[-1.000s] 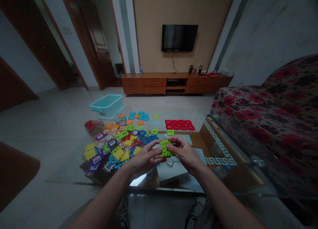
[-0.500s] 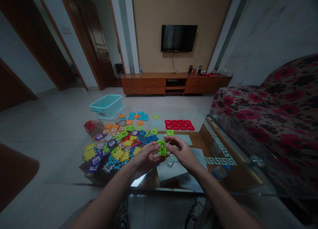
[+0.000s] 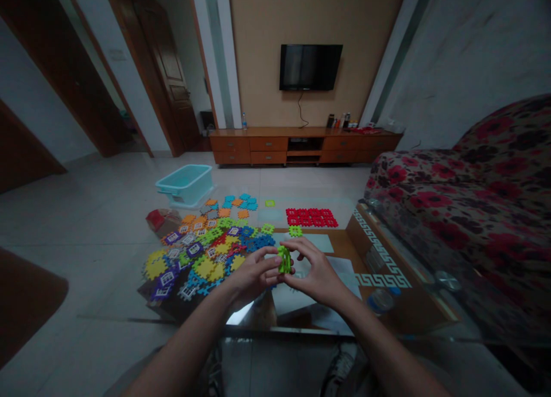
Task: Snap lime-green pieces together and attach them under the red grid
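Both of my hands meet over the glass table (image 3: 387, 328) around a small green block assembly (image 3: 284, 259) made of interlocking plastic tiles. My left hand (image 3: 252, 273) grips it from the left with thumb and fingers closed. My right hand (image 3: 312, 271) closes over it from the right and above. A pile of loose tiles (image 3: 202, 245) in yellow, purple, blue, orange and green lies just left of my hands. A single green tile (image 3: 295, 231) lies beyond my hands, and a joined red tile mat (image 3: 311, 217) lies farther back.
A light blue plastic bin (image 3: 186, 183) stands on the floor beyond the pile. A floral sofa (image 3: 473, 196) fills the right side. A wooden TV cabinet (image 3: 301, 144) and wall TV (image 3: 310, 67) are at the back. A small red box (image 3: 157, 219) sits left of the pile.
The green assembly has been turned in my hands and now shows edge-on. My right hand has closed more over its top and both hands sit slightly lower.
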Motion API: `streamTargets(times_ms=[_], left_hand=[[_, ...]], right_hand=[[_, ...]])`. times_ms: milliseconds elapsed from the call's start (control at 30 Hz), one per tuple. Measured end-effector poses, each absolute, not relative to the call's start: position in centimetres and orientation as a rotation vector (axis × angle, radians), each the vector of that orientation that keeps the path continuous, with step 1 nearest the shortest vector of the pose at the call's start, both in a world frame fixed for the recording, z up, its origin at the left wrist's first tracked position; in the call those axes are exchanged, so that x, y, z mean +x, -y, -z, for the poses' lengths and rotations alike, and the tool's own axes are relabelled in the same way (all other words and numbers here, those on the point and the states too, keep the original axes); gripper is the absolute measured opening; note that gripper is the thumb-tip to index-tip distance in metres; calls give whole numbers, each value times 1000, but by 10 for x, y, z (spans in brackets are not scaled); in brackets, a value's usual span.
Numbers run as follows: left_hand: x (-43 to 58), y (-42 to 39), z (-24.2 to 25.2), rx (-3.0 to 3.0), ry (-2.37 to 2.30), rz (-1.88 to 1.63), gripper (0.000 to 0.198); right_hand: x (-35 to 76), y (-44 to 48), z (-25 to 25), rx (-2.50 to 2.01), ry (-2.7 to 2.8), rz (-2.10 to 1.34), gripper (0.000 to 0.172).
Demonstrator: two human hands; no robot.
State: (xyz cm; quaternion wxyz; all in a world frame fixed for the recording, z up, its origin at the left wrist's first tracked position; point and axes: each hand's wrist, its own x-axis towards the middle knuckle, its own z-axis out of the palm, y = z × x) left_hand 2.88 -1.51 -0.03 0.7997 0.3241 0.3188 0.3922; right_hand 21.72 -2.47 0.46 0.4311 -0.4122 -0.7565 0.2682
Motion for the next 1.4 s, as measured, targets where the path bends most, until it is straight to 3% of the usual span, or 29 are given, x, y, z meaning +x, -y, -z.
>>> streamTargets(times_ms=[1067, 1400], left_hand=[[29, 15, 3, 690, -645, -794, 41], [33, 15, 10, 994, -863, -882, 36]], right_hand=[[215, 28, -8, -997, 1891, -692, 50], [217, 23, 6, -1131, 1979, -429, 53]])
